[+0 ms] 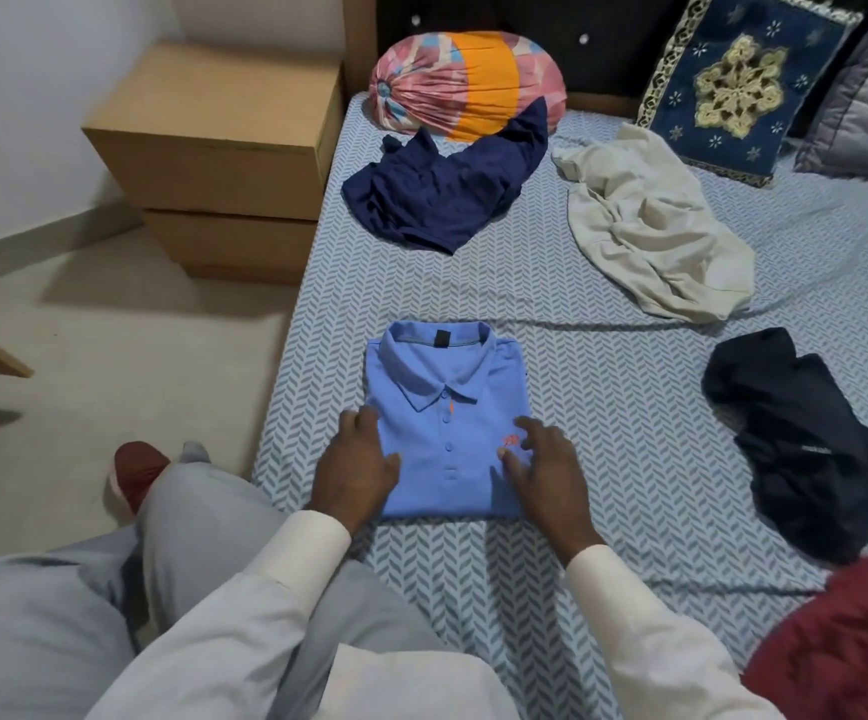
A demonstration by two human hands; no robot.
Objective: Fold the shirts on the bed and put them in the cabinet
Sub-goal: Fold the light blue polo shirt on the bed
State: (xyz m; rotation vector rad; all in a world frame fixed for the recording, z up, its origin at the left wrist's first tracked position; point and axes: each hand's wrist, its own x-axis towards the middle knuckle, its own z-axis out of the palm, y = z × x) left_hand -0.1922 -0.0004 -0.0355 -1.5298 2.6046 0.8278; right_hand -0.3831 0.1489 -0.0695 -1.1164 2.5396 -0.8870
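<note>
Two cardboard boxes (213, 127), stacked, stand on the floor at 10 o'clock, beside the bed (603, 397).

Left hand (356, 459): fingers extended and flat, resting on the left edge of the blue polo shirt (447, 387), gripping nothing.

One blue polo shirt, folded square with the collar up, lies at centre on the bed.

One navy shirt (437, 194), unfolded, lies at 12 o'clock, its top edge against one striped bolster (473, 80).

Right hand (541, 465): fingers spread and slightly bent, tips touching the polo's lower right part, holding nothing.

One cream shirt (650, 226), crumpled, at 1 o'clock. One embroidered cushion (738, 85) at 2 o'clock. One black shirt (806, 439), crumpled, at 3 o'clock. One red garment (847, 646) at 5 o'clock; kind cannot be told.
</note>
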